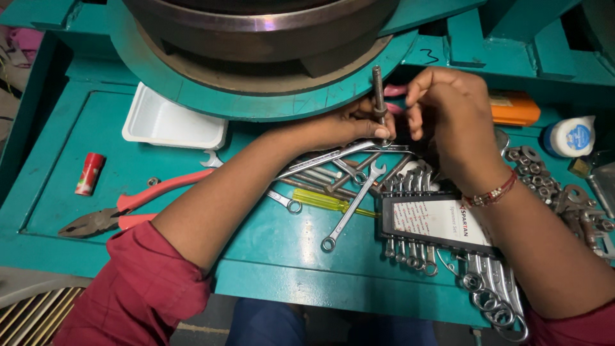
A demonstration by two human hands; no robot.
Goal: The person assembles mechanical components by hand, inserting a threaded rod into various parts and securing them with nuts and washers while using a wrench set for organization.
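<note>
Two hands grip | left hand (359,125), right hand (448,109) | upright grey threaded bolt (378,90)

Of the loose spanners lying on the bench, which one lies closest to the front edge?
The combination spanner running diagonally from beside the black spanner rack toward the bench front, ring end lowest. The other loose spanners lie farther back, near the left hand.

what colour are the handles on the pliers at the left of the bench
Red, or pinkish red, on the pliers; seen in the head view.

a black spanner holder (442,224) with a white label lay near the worktop's (77,186) front edge; a small red tube (89,173) stood near its left edge.
</note>
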